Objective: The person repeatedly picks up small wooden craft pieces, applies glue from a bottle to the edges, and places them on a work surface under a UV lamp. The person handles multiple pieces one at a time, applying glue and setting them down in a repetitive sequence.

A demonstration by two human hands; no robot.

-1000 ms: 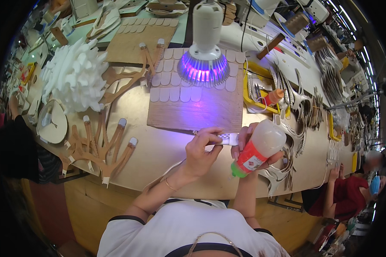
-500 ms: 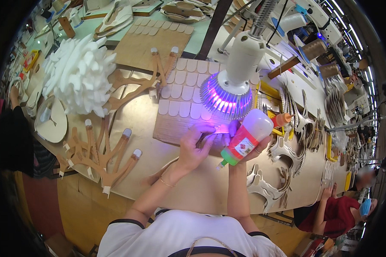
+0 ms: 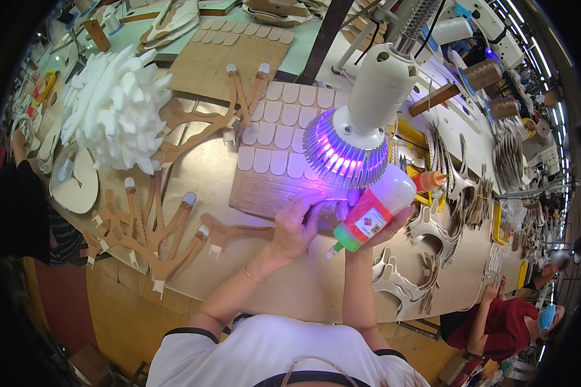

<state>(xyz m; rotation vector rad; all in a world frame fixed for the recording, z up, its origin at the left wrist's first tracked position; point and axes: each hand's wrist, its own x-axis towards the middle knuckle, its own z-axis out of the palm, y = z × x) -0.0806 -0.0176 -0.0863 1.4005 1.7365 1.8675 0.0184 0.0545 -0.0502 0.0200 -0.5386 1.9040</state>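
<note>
Below a finned lamp (image 3: 348, 145) glowing violet, my two hands come close together. My left hand (image 3: 295, 222) is closed in a pinch; a tan forked leather strap piece (image 3: 223, 233) runs into it from the left, its other end hidden by the fingers. My right hand (image 3: 396, 226) wraps round a squeeze bottle (image 3: 374, 209), whitish with a red label and green nozzle cap, tilted nozzle-down to the left. That hand's fingertips also reach toward the left fingers in the violet light; whether they touch the strap I cannot tell.
Behind the hands lies a brown board (image 3: 265, 187) with rows of pale rounded tabs. A white foam block (image 3: 113, 109) and several forked leather straps (image 3: 155, 242) are left. An orange-capped bottle (image 3: 429, 180) and white cut pieces (image 3: 400, 284) are right. Co-workers sit at both sides.
The tan strap piece has swung up and left, from beside my left wrist to the table left of my hand. The lamp appears slightly farther right in the view. Both hands keep their grips.
</note>
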